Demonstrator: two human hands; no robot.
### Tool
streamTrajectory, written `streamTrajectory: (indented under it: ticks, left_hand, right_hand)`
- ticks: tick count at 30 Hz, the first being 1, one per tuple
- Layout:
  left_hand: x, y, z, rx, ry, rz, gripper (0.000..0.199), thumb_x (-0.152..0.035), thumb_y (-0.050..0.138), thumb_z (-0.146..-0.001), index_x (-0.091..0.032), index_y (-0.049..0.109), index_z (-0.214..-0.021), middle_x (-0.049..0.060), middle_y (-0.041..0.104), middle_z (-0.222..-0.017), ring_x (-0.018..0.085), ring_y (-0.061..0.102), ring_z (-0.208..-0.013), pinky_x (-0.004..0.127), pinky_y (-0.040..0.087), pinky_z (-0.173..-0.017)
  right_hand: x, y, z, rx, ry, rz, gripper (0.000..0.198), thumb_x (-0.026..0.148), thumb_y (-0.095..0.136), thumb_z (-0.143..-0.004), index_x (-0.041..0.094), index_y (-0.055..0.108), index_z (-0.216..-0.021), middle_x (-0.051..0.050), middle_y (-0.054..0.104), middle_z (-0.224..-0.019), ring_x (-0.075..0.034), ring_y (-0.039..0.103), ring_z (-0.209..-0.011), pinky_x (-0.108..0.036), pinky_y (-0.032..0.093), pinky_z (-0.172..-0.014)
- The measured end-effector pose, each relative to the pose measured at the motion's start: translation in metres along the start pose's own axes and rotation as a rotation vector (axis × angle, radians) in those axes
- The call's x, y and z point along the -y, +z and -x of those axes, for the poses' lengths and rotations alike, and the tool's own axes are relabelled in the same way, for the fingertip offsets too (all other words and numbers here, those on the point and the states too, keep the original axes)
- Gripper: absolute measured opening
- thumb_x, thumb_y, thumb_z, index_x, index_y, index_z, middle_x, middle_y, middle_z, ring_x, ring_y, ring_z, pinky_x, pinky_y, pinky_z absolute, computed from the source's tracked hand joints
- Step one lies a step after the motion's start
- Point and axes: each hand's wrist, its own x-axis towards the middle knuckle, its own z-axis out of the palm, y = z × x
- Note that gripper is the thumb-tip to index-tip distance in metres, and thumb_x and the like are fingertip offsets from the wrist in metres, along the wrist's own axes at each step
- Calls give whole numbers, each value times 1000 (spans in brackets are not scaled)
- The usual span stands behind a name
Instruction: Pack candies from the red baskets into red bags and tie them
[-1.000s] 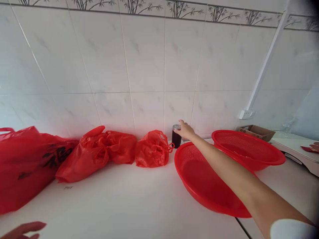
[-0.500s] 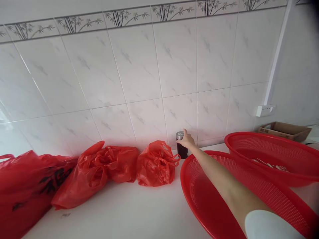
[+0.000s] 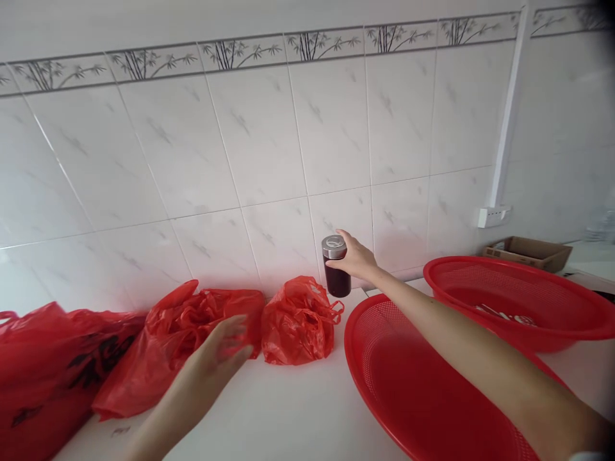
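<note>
A dark jar (image 3: 337,280) with a silver lid is gripped near its top by my right hand (image 3: 356,257), fingers wrapped round it. It is upright and seems lifted a little above the white tabletop (image 3: 269,410), close to the tiled wall. My left hand (image 3: 228,346) reaches in from the lower left, blurred, with its thumb apart from the fingers and nothing in it. Behind it lies a crumpled red plastic bag (image 3: 166,339). A smaller knotted red bag (image 3: 295,326) sits between my left hand and the jar.
A large red basket (image 3: 358,358) stands under my right forearm. Behind it, another red basket (image 3: 504,262) holds some small pale things. A cardboard box (image 3: 528,255) and a wall socket (image 3: 494,216) are at the right. A big red bag with black characters (image 3: 43,378) fills the left.
My right hand has closed round the jar and brought it up and nearer. My left hand has come into view from below. The view has shifted slightly.
</note>
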Motion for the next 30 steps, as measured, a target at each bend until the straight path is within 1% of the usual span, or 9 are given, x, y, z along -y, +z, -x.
streamTrajectory:
  ticks: [3,6,10,13,15,19,23,27,30]
  left_hand:
    - [-35,35,-17,40,59,121,69,-52,61,-80,-29,37,-141,10,50,-139,29,49,-126,44,45,-99]
    - [-49,67,-8,-5,75,243,85,-48,72,-73,-28,30,-145,13,49,-139,32,45,-129,50,40,-102]
    - [-34,90,29,54,106,519,82,-40,78,-68,-21,37,-136,12,60,-126,29,58,-114,42,47,-96]
    - [-16,99,64,14,81,558,66,-36,75,-68,-20,45,-125,9,66,-115,27,63,-104,39,51,-88]
    - [-9,105,85,-50,9,479,63,-35,75,-66,-20,47,-121,8,68,-109,28,65,-99,38,53,-81]
    - [-9,113,111,-112,-116,289,72,-32,77,-62,-23,44,-125,6,70,-102,27,67,-87,38,52,-74]
    - [-17,110,122,-56,-59,324,75,-30,77,-61,-23,43,-127,6,69,-102,26,66,-86,38,52,-75]
    - [-16,105,128,118,30,453,75,-25,77,-60,-22,44,-127,6,68,-106,25,64,-90,37,52,-78]
    - [-10,104,131,329,120,610,73,-26,78,-61,-20,47,-127,8,65,-116,27,61,-105,40,49,-91]
  right_hand:
    - [38,-25,33,96,-126,-157,90,44,77,-65,32,33,-143,-4,52,-135,-25,53,-118,-38,41,-99]
    - [72,-40,78,277,-221,-366,90,45,78,-66,31,33,-143,-3,54,-134,-22,54,-118,-36,41,-100]
    - [105,-49,133,521,-253,-452,95,49,79,-64,32,30,-144,-2,51,-137,-22,49,-123,-36,42,-100]
    - [122,-54,158,712,-275,-306,96,55,76,-64,31,30,-145,-5,49,-138,-27,48,-123,-42,43,-97]
    - [131,-57,167,796,-319,-117,88,63,72,-64,27,40,-139,-9,52,-131,-32,52,-115,-47,45,-91]
    - [145,-59,181,785,-371,241,68,74,58,-69,18,58,-109,-13,57,-107,-33,57,-89,-49,47,-73]
    - [146,-61,195,747,-402,217,62,73,52,-75,18,54,-104,-11,54,-104,-25,55,-78,-38,45,-64]
    - [141,-70,205,732,-495,183,57,67,58,-75,17,53,-102,-8,53,-97,-17,49,-67,-31,39,-57]
    - [139,-81,209,783,-591,176,57,63,62,-72,17,54,-105,-6,52,-95,-16,48,-67,-29,38,-55]
